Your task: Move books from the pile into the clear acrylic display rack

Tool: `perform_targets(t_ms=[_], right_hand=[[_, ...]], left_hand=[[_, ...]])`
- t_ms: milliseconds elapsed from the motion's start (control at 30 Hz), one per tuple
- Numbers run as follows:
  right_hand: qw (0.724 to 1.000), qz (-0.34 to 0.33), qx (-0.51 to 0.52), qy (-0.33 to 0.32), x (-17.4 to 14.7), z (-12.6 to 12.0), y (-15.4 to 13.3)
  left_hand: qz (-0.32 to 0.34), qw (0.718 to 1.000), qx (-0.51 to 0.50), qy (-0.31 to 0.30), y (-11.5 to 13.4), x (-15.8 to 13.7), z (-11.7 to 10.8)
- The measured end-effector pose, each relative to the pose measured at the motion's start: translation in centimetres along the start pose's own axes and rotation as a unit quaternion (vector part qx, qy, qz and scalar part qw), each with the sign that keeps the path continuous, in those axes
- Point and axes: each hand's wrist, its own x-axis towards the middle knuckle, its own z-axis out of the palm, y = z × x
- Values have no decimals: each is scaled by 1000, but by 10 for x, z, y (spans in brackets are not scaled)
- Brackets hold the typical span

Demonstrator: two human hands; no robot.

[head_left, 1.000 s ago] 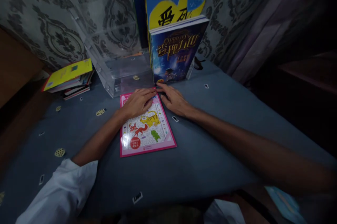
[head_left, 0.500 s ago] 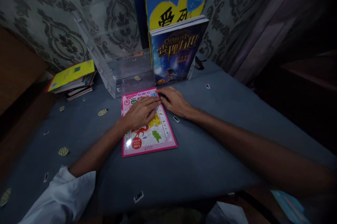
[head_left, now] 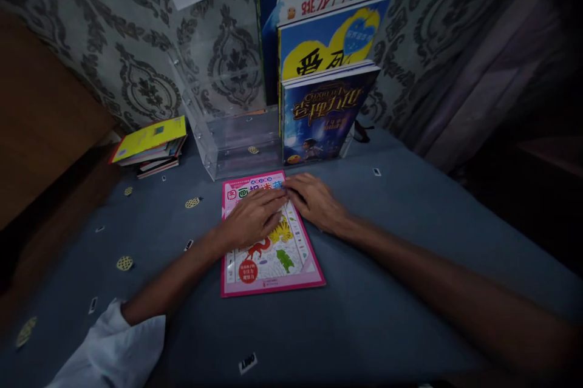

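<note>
A thin pink-bordered picture book (head_left: 268, 283) lies flat on the table, its cover showing a red animal, a yellow tiger and a green leaf shape. My left hand (head_left: 257, 215) rests palm down across the upper part of the cover, fingers stretched toward the right edge and hiding part of the title. At the book's upper right edge is my right hand (head_left: 314, 198), its fingers extended over the corner and touching it. The fingertips of both hands nearly meet there. Neither hand grips the book.
Behind the book stands a clear acrylic rack (head_left: 207, 148). Its right side holds upright books, with a dark blue book (head_left: 319, 121) in front of a yellow-and-blue one (head_left: 291, 45). A small stack of books (head_left: 152, 139) lies left on the blue-grey tablecloth (head_left: 387, 303). Patterned wall and curtain are beyond.
The camera view has tilted up, so the scene sits lower and farther right, and more of the rear book shows. Both hands stay at the pink book, with little visible movement.
</note>
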Motion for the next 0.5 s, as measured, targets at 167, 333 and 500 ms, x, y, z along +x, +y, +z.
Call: perform_targets(t_ms=[167,333,500], right_hand=[[1000,-4,-28,-9,-2,-2,0],[995,-16,-93,7,1,-6,-12],[993,-87,-42,-73,26,16,-51]], left_hand=[[-116,991,64,26,-12,-29,-10],[-223,966,121,39,-23,-51,-16],[-233,961,143,38,-20,-50,-14]])
